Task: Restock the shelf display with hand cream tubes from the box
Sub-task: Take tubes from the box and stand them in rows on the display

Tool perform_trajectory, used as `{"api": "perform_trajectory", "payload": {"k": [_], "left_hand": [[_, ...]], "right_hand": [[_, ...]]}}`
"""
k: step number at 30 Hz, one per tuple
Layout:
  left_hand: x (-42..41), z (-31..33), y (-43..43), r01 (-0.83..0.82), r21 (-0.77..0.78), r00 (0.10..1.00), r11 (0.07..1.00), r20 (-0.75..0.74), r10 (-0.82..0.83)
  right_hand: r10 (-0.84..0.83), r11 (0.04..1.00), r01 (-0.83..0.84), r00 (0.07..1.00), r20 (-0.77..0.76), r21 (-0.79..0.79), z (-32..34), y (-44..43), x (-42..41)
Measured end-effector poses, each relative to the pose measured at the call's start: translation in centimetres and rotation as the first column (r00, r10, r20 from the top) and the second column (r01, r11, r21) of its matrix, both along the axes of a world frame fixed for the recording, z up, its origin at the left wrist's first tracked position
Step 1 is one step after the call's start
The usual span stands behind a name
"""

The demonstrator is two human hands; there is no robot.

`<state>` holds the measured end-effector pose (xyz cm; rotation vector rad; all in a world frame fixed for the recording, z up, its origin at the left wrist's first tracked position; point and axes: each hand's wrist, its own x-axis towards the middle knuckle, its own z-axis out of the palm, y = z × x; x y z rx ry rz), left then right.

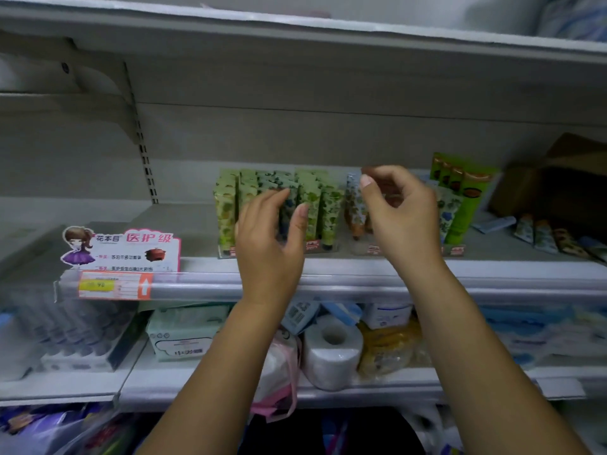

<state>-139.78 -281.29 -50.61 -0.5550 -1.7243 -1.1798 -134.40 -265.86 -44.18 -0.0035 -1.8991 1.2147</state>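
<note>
**At the Centre Shelf: Two Hands Among the Tubes**

In the centre of the frame, the hand cream tubes [310,205] are standing cap-down in a clear display tray [226,254] on the shelf [361,267]. The green floral ones are sitting in several rows, too blurred and overlapped to count exactly. The left hand [269,238] is hovering in front of them with its fingers relaxed and spread, gripping nothing. Just right of centre, the right hand [402,215] is curling its fingers beside one blue floral tube [354,198]. I cannot tell whether it is pinching anything, as the fingertips are showing blurred. Behind it, a set of taller green tubes [466,192] is leaning. At the right edge, one cardboard box [558,178] is sitting on the same shelf, with four loose tubes [543,236] lying in front of it. At lower centre, one toilet paper roll [331,349] is resting on the shelf below.
</note>
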Motion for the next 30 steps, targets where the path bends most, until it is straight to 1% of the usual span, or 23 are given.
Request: {"api": "perform_trajectory", "payload": {"k": [3,6,9,11,14,18,21,24,27,28,30], "left_hand": [[1.7,0.6,3.3,0.105,0.003,0.994,0.994,-0.015,-0.105],[3.4,0.9,7.5,0.265,-0.001,0.964,0.964,0.007,-0.265],[4.7,0.7,11.9,0.396,-0.027,0.918,0.918,0.028,-0.396],[5.4,0.6,15.0,0.477,-0.058,0.879,0.877,0.045,-0.475],[6.2,0.5,19.5,0.577,-0.098,0.815,0.811,0.124,-0.565],[7.3,0.8,25.3,0.669,-0.145,0.732,0.729,0.294,-0.614],[7.6,1.4,28.8,0.712,-0.158,0.683,0.684,0.38,-0.623],[7.1,2.5,31.8,0.71,-0.104,0.644,0.697,0.498,-0.581],[5.8,2.9,35.1,0.696,-0.034,0.583,0.718,0.61,-0.536],[5.2,2.6,36.2,0.685,-0.046,0.582,0.727,0.635,-0.508],[3.9,1.7,37.6,0.639,-0.114,0.621,0.76,0.66,-0.423]], "right_hand": [[-0.063,0.995,0.059,0.996,-0.055,-0.079,-0.5,2.4,1.4],[-0.134,0.978,0.117,0.987,-0.09,-0.172,-1.4,5.8,3.7],[-0.208,0.95,0.19,0.977,-0.05,-0.247,-2.7,9.8,5.4],[-0.264,0.935,0.255,0.964,-0.003,-0.247,-3.5,12.7,6.4],[-0.333,0.91,0.342,0.94,0.078,-0.234,-4.4,17.0,8.0],[-0.385,0.891,0.411,0.909,0.161,-0.193,-5.2,21.7,10.1],[-0.398,0.882,0.428,0.901,0.175,-0.198,-5.3,24.3,11.1],[-0.4,0.876,0.436,0.896,0.194,-0.206,-5.5,26.6,11.4],[-0.409,0.872,0.452,0.883,0.23,-0.188,-5.8,28.7,10.8],[-0.413,0.871,0.459,0.877,0.245,-0.175,-5.8,29.4,10.5],[-0.418,0.875,0.466,0.863,0.283,-0.132,-5.7,30.8,9.9]]}}
